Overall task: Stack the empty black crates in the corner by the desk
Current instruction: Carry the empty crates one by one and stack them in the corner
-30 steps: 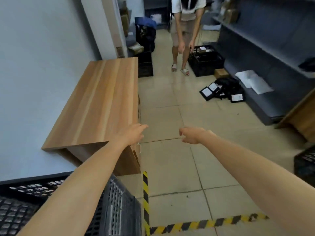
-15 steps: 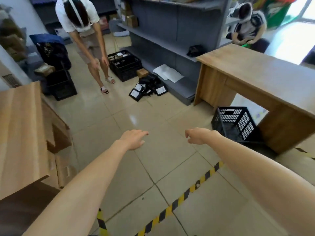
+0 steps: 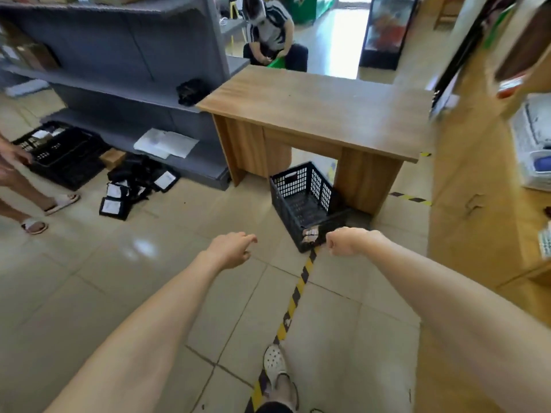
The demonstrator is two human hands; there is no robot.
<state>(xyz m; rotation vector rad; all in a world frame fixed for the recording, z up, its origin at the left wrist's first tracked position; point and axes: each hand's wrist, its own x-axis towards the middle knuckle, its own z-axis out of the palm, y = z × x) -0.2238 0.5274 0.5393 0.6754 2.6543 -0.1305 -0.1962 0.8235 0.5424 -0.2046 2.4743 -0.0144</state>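
Both hands, left hand [image 3: 231,248] loosely curled and right hand [image 3: 347,241] curled, hold nothing, so reach on to the black crate [image 3: 307,204] at frame centre beside the desk [image 3: 313,108], gripping opposite rims evenly.

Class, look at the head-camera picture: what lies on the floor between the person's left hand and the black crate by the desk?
In the head view, only bare tiled floor separates the left hand from the black crate; nothing stands between them.
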